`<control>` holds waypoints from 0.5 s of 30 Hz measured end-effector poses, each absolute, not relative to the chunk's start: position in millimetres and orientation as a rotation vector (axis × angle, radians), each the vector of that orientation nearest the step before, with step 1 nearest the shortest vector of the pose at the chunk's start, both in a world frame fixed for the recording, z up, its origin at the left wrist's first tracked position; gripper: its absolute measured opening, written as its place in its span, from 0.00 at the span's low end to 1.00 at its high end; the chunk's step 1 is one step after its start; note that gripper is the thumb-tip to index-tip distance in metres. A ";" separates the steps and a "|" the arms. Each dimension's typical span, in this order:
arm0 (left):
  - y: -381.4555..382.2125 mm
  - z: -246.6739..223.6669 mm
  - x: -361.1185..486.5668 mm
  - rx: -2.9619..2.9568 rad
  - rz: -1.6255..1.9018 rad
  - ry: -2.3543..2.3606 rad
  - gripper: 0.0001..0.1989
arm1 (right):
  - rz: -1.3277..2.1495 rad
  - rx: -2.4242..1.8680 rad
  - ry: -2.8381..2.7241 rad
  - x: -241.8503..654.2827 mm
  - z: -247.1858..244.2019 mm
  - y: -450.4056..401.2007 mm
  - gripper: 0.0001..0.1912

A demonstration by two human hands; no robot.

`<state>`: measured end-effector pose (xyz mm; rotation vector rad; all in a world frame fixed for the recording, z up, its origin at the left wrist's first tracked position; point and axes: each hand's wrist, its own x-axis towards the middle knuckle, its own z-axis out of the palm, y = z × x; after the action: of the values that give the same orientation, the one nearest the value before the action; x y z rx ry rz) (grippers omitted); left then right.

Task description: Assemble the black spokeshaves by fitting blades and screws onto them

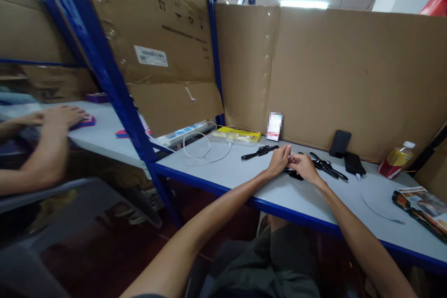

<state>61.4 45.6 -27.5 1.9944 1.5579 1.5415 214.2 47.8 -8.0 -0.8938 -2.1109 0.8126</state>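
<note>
My left hand (278, 160) and my right hand (303, 166) meet over the table, fingertips pinched close together. Whatever lies between their fingers is too small or hidden to make out. Just below the hands is a black tool (294, 175), partly covered by them. A second black tool (259, 152), two-handled and shaped like a spokeshave, lies left of my left hand. To the right of my right hand, several similar black tools (326, 166) lie in a pile.
Behind the hands, a lit phone (274, 126) leans on the cardboard wall (331, 70). Two dark phones (340, 143), a bottle (397, 160) and packaging (424, 205) stand or lie rightward. A white cable (209, 160) and power strip (185, 132) are leftward. Another person's hands (64, 116) work beyond the blue post.
</note>
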 end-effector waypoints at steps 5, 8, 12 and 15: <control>45.9 -30.3 50.8 2.194 1.249 1.843 0.25 | 0.734 -1.128 -1.896 239.3 -4.2 73.6 0.05; 46.0 -34.8 45.6 2.429 0.880 1.859 0.21 | 0.842 -1.207 -1.815 255.4 -5.1 86.0 0.04; 44.1 -37.8 46.3 2.523 0.740 1.768 0.22 | 1.063 -1.261 -1.783 260.9 -6.4 87.8 0.07; 41.8 -38.0 47.9 2.546 0.718 1.756 0.21 | 1.170 -1.233 -1.795 258.1 -5.2 82.3 0.08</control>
<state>47.9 41.8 -38.0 2.5465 1.7562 0.7182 258.1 82.3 -5.2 -1.2334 -1.7946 1.1703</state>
